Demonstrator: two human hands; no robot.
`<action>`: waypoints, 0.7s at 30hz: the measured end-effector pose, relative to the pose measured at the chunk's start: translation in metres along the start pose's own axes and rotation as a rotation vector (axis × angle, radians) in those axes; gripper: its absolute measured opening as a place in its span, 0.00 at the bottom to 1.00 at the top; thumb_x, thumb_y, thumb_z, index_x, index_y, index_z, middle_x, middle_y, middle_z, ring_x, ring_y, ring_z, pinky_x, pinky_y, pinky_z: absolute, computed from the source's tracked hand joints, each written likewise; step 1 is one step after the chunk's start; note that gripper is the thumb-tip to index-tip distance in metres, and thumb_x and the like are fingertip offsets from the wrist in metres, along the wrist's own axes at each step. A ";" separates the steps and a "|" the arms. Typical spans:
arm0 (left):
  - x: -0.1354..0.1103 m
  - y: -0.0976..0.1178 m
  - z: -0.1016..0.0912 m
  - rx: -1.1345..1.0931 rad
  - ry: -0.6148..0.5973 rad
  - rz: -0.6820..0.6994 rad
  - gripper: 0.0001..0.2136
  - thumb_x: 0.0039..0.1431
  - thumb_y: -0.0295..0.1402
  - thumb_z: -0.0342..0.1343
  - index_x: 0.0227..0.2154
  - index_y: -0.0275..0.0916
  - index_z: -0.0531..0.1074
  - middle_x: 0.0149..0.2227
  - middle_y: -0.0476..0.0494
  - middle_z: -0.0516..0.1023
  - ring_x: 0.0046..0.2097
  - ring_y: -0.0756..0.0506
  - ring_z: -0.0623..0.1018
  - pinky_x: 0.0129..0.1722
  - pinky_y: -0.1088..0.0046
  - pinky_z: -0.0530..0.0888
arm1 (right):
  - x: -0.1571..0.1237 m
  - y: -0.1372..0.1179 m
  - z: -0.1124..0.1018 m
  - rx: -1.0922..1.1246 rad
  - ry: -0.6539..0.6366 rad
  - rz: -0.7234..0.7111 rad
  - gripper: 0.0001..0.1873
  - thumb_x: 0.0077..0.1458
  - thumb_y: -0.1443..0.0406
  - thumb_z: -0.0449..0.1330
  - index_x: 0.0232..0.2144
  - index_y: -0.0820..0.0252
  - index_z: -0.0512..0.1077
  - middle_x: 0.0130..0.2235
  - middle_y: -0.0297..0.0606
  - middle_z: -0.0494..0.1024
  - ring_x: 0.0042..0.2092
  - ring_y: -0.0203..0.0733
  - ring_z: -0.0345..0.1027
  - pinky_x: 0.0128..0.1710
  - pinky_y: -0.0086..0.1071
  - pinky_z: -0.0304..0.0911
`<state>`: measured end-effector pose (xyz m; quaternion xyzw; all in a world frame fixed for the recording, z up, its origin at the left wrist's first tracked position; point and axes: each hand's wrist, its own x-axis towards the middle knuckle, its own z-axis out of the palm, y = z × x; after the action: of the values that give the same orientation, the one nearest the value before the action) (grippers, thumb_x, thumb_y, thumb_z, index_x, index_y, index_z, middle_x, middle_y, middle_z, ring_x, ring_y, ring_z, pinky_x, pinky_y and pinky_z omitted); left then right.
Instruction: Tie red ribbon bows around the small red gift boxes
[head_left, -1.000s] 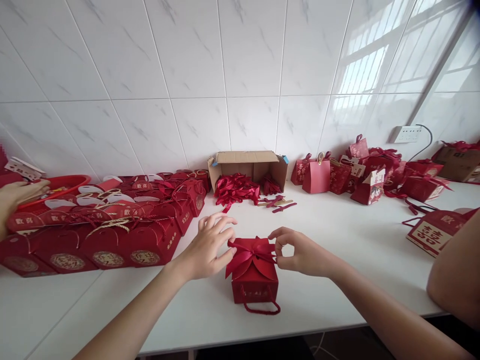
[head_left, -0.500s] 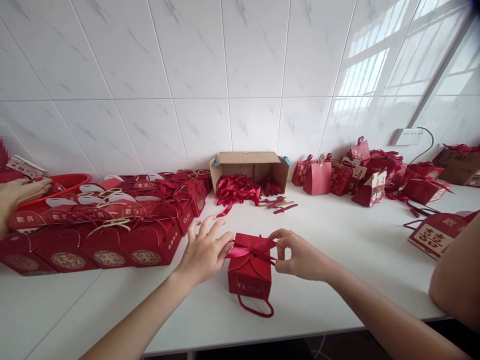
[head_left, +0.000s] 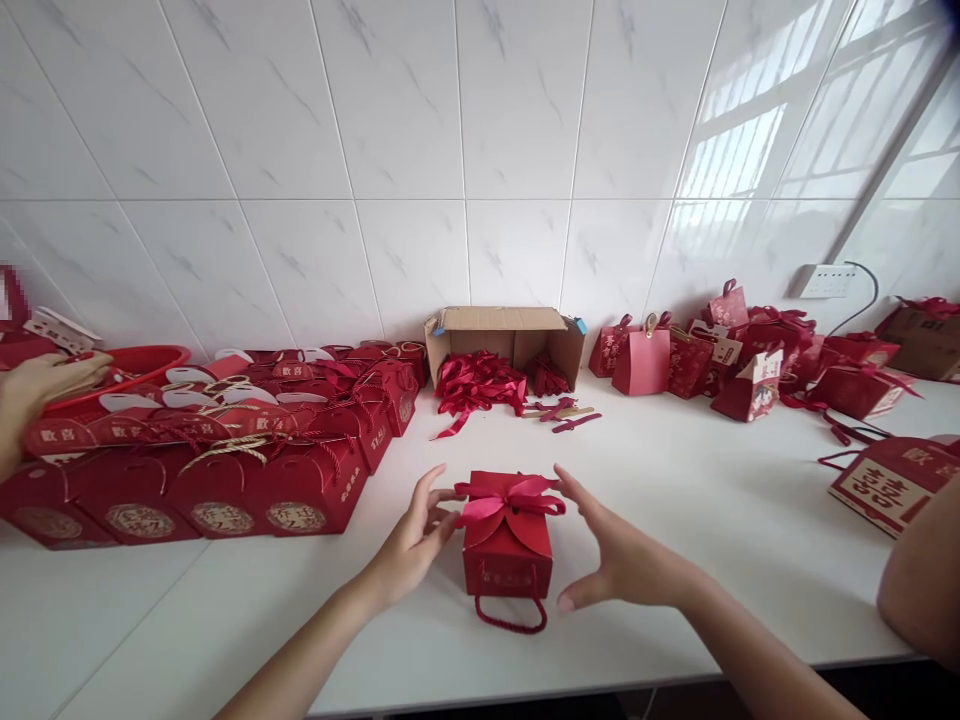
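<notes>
A small red gift box (head_left: pixel 504 560) stands in front of me on the white table, with a pink-red ribbon bow (head_left: pixel 513 496) tied across its top. A dark red cord handle (head_left: pixel 510 625) hangs down its near side onto the tabletop. My left hand (head_left: pixel 416 530) is at the box's left side, fingers loosely curved and apart, their tips close to the bow's left loop; whether they touch it I cannot tell. On the other side my right hand (head_left: pixel 611 555) is open, thumb and fingers spread wide, holding nothing beside the box.
Rows of red gift boxes (head_left: pixel 292 485) fill the left, near a red basket (head_left: pixel 150 365) and another person's hand (head_left: pixel 52 385). Against the tiled wall, a cardboard box (head_left: pixel 502 320) holds red ribbons (head_left: pixel 480 385). More gift bags (head_left: pixel 645 362) and another person's arm (head_left: pixel 922 575) are at right.
Both hands have let go of the ribbon. The bow's loops now sit fuller on the box top. My right hand has spread and moved slightly right, off the box.
</notes>
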<state>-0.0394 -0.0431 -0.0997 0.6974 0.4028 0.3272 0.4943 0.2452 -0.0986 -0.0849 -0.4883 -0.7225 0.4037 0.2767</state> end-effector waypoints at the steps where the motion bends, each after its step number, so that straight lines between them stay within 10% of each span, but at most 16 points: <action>1: -0.001 -0.003 0.001 0.006 -0.016 0.000 0.27 0.63 0.47 0.44 0.60 0.47 0.42 0.55 0.36 0.64 0.52 0.42 0.71 0.52 0.59 0.66 | 0.003 0.002 0.007 0.013 -0.009 0.000 0.71 0.34 0.53 0.72 0.65 0.54 0.26 0.67 0.50 0.41 0.67 0.53 0.35 0.63 0.49 0.41; 9: -0.005 -0.012 0.006 0.170 -0.031 0.009 0.23 0.63 0.41 0.46 0.58 0.47 0.47 0.50 0.40 0.69 0.50 0.43 0.71 0.53 0.57 0.64 | 0.007 0.019 0.014 0.212 0.095 -0.081 0.70 0.37 0.60 0.71 0.64 0.51 0.22 0.61 0.48 0.61 0.62 0.50 0.54 0.59 0.48 0.51; 15: -0.003 -0.020 0.003 0.292 -0.021 -0.006 0.23 0.62 0.38 0.47 0.58 0.48 0.47 0.51 0.40 0.68 0.51 0.44 0.70 0.54 0.57 0.64 | -0.033 0.085 -0.030 -0.213 0.956 0.555 0.72 0.37 0.47 0.65 0.63 0.72 0.19 0.63 0.68 0.48 0.63 0.67 0.47 0.57 0.52 0.54; 21: -0.006 -0.019 0.005 0.387 -0.013 0.034 0.21 0.63 0.38 0.45 0.58 0.49 0.50 0.51 0.41 0.69 0.50 0.45 0.72 0.50 0.62 0.70 | -0.058 0.128 -0.020 -0.717 0.718 0.643 0.40 0.57 0.51 0.44 0.60 0.79 0.53 0.62 0.66 0.53 0.65 0.65 0.41 0.59 0.52 0.48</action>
<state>-0.0421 -0.0472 -0.1196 0.7882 0.4431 0.2476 0.3479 0.3442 -0.1210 -0.1845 -0.8511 -0.4910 0.0079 0.1856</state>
